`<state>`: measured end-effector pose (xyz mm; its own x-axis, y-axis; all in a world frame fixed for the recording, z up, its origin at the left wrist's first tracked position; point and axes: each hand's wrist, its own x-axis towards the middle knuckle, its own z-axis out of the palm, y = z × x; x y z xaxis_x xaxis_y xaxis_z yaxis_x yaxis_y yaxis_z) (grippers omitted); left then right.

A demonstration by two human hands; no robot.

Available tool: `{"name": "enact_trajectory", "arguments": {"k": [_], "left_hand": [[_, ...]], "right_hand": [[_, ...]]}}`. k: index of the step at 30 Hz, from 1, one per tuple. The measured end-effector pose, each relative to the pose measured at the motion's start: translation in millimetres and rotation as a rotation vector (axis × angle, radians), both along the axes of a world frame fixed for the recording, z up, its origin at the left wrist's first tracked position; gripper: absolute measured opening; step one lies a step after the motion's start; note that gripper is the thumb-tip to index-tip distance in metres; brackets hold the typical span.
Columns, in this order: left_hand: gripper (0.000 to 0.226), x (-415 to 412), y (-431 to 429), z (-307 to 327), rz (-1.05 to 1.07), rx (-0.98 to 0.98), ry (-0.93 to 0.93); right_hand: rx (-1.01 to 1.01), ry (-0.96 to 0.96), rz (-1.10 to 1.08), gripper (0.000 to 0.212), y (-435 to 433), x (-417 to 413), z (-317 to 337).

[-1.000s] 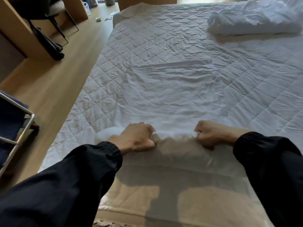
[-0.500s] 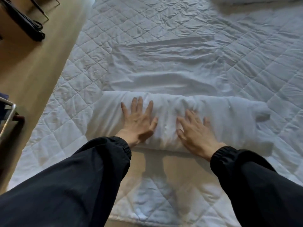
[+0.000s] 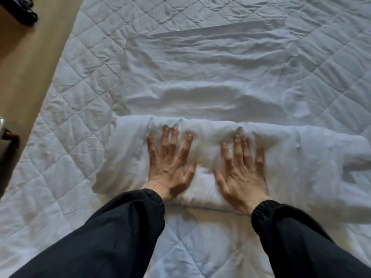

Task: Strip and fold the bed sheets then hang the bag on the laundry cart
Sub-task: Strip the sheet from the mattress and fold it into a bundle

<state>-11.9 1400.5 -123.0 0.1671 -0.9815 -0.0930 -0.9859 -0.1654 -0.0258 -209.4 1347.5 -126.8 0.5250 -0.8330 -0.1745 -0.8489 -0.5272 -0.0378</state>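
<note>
**Both Grips Flat on the Rolled Sheet**

My left grip (image 3: 170,163) lay palm down on the rolled sheet (image 3: 291,163), fingers straight and fanned, pressing into the cloth and pinching nothing. My right grip (image 3: 241,171) lay just beside it on the same roll, spread flat in the same way. The fingertips of both were a little blurred.

That made two grips and one roll. The roll was thick and white and ran crosswise on the bed, with a loose flap sticking out at its right end. Beyond it, the unrolled stretch of sheet (image 3: 210,73) lay flat and wrinkled.

Under both was one quilted mattress pad (image 3: 80,93), white and stitched in diamonds. It showed to the left, to the right and in front of the roll, between my two black sleeves (image 3: 104,237) with their gathered cuffs.

Left of the bed ran a light brown wooden floor (image 3: 24,63). One dark object (image 3: 22,13) sat on it at the top corner, cut off by the edge; I could not tell what it was. A bit of metal frame (image 3: 1,125) showed at the left edge.
</note>
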Motion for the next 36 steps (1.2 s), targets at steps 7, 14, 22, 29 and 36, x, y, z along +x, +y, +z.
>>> {"name": "enact_trajectory", "arguments": {"k": [7, 14, 22, 29, 36], "left_hand": [[0.081, 3, -4, -20, -0.028, -0.055, 0.037], [0.079, 2, 2, -4, -0.031, -0.042, 0.021], [0.086, 5, 22, 22, -0.141, 0.025, 0.034], [0.116, 17, 64, 33, -0.381, 0.330, -0.132], [0.091, -6, 84, 41, -0.166, 0.043, -0.042]], "right_hand": [[0.024, -0.021, -0.008, 0.077, -4, 4, -15], [0.014, -0.058, 0.094, 0.084, 5, -4, 6], [0.079, 0.087, 0.371, 0.108, 28, -41, 20], [-0.029, -0.109, -0.016, 0.049, 54, -12, 34], [-0.055, -0.080, 0.051, 0.026, 53, -13, 76]]}}
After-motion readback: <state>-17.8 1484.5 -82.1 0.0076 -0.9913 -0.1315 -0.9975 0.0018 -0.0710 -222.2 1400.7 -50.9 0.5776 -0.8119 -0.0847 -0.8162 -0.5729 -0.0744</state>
